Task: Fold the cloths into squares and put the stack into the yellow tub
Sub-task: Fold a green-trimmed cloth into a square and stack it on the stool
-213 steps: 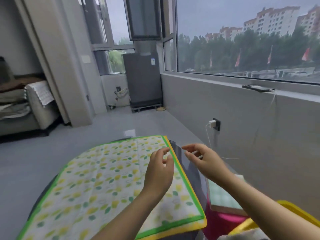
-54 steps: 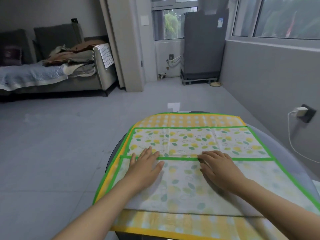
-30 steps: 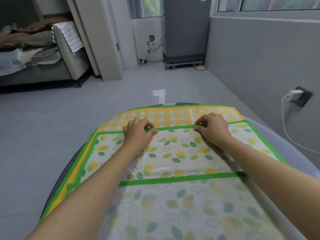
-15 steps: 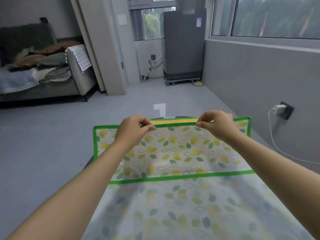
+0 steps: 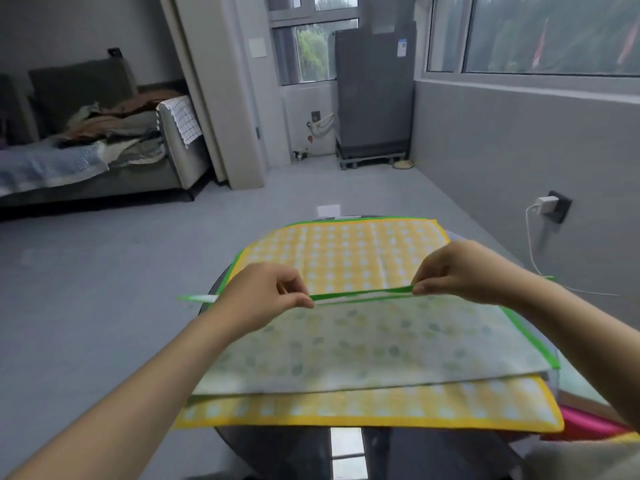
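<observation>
Green-edged cloth [image 5: 363, 344] blurred; both hands pinch it.

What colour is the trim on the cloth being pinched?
Green, on the leaf-print cloth; the head view shows it best.

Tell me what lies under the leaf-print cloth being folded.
A yellow checked cloth lies under the leaf-print cloth, showing beyond its far and near edges, on a dark table. Its covered middle cannot be seen.
</observation>
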`<state>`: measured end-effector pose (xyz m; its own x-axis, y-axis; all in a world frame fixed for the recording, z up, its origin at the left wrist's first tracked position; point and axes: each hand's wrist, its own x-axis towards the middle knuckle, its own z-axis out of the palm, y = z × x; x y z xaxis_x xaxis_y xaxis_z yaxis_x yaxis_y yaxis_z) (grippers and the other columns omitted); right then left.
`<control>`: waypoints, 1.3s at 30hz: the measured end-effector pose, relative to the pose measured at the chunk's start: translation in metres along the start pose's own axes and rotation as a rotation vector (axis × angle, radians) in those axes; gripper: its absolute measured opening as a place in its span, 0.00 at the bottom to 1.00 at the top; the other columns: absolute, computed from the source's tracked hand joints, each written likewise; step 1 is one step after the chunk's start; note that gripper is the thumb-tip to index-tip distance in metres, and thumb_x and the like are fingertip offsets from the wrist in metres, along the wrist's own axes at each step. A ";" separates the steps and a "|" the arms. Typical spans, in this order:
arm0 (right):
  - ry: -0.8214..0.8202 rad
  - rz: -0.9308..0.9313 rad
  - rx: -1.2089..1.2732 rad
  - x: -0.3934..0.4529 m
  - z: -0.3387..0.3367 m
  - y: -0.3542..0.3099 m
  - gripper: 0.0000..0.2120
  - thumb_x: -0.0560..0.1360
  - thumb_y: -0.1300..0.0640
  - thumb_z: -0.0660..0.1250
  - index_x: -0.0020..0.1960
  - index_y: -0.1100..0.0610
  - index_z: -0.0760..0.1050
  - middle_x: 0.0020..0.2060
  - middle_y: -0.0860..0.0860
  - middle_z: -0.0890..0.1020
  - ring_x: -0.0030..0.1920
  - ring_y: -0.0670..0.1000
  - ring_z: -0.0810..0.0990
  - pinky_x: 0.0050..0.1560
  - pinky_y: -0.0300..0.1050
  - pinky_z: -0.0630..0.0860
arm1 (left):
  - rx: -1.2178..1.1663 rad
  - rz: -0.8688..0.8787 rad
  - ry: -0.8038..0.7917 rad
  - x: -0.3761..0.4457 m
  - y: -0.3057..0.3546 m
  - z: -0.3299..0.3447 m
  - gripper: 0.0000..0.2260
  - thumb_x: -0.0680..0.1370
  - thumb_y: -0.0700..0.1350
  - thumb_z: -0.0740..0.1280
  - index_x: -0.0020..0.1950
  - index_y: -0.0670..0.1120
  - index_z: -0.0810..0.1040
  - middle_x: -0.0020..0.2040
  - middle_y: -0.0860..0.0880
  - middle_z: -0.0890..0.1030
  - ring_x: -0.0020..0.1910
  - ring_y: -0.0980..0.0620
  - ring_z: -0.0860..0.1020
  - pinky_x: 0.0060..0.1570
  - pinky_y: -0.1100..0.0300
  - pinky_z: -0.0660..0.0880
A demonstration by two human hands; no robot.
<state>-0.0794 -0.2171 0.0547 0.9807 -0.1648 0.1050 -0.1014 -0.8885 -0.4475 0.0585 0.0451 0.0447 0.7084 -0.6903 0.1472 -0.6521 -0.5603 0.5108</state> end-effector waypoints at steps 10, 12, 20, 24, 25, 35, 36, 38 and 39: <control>-0.245 0.031 0.053 -0.038 0.047 0.011 0.09 0.67 0.51 0.75 0.33 0.39 0.77 0.35 0.43 0.83 0.37 0.36 0.78 0.36 0.28 0.70 | -0.083 -0.109 -0.161 -0.048 -0.018 0.053 0.04 0.69 0.49 0.75 0.35 0.53 0.82 0.35 0.57 0.81 0.37 0.59 0.77 0.40 0.60 0.74; -0.259 0.026 0.033 -0.040 0.054 0.016 0.07 0.67 0.50 0.75 0.35 0.40 0.78 0.37 0.43 0.81 0.40 0.36 0.77 0.39 0.29 0.71 | -0.080 -0.112 -0.192 -0.050 -0.022 0.059 0.05 0.69 0.49 0.74 0.34 0.54 0.82 0.36 0.57 0.81 0.38 0.59 0.77 0.43 0.57 0.76; -0.276 -0.013 0.004 -0.043 0.069 0.026 0.05 0.65 0.46 0.75 0.35 0.41 0.79 0.44 0.41 0.76 0.45 0.39 0.75 0.49 0.40 0.74 | -0.052 -0.058 -0.257 -0.055 -0.027 0.069 0.05 0.68 0.52 0.75 0.36 0.53 0.82 0.40 0.56 0.79 0.41 0.59 0.77 0.47 0.55 0.76; -0.289 -0.021 -0.019 -0.043 0.073 0.028 0.07 0.63 0.44 0.76 0.38 0.43 0.80 0.46 0.40 0.75 0.47 0.38 0.73 0.50 0.36 0.72 | -0.049 -0.031 -0.265 -0.054 -0.030 0.069 0.06 0.67 0.53 0.76 0.37 0.53 0.82 0.41 0.57 0.79 0.40 0.60 0.77 0.47 0.55 0.76; -0.292 -0.021 -0.024 -0.042 0.073 0.029 0.08 0.63 0.44 0.76 0.39 0.44 0.80 0.46 0.40 0.74 0.47 0.38 0.72 0.49 0.35 0.72 | -0.046 -0.024 -0.268 -0.054 -0.031 0.069 0.06 0.67 0.53 0.76 0.38 0.53 0.82 0.41 0.57 0.79 0.40 0.60 0.77 0.47 0.55 0.76; -0.244 -0.030 -0.082 -0.022 0.075 0.017 0.11 0.68 0.41 0.71 0.47 0.44 0.79 0.47 0.42 0.76 0.46 0.40 0.74 0.46 0.34 0.71 | 0.055 0.034 -0.185 -0.033 -0.018 0.073 0.10 0.75 0.58 0.67 0.41 0.53 0.81 0.42 0.57 0.77 0.41 0.59 0.75 0.45 0.61 0.74; -0.216 -0.035 -0.090 -0.017 0.077 0.016 0.12 0.69 0.41 0.70 0.49 0.44 0.79 0.48 0.42 0.76 0.47 0.41 0.73 0.46 0.36 0.70 | 0.071 0.048 -0.153 -0.027 -0.016 0.076 0.10 0.76 0.57 0.65 0.43 0.53 0.80 0.44 0.58 0.76 0.43 0.60 0.75 0.47 0.61 0.73; -0.165 -0.043 -0.105 -0.006 0.083 0.013 0.13 0.71 0.42 0.68 0.53 0.45 0.78 0.51 0.44 0.75 0.52 0.44 0.72 0.50 0.38 0.68 | 0.111 0.063 -0.086 -0.015 -0.015 0.082 0.09 0.78 0.54 0.62 0.50 0.52 0.80 0.50 0.57 0.75 0.50 0.58 0.73 0.54 0.60 0.70; -0.143 -0.053 -0.115 -0.001 0.087 0.012 0.14 0.72 0.42 0.66 0.56 0.45 0.77 0.53 0.44 0.75 0.55 0.45 0.72 0.51 0.38 0.68 | 0.137 0.061 -0.061 -0.008 -0.015 0.087 0.10 0.79 0.52 0.61 0.55 0.51 0.79 0.54 0.56 0.74 0.55 0.57 0.72 0.58 0.59 0.68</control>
<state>-0.0666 -0.1900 -0.0278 0.9981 -0.0615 -0.0054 -0.0597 -0.9389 -0.3390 0.0387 0.0193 -0.0372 0.6512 -0.7492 0.1211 -0.7273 -0.5705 0.3815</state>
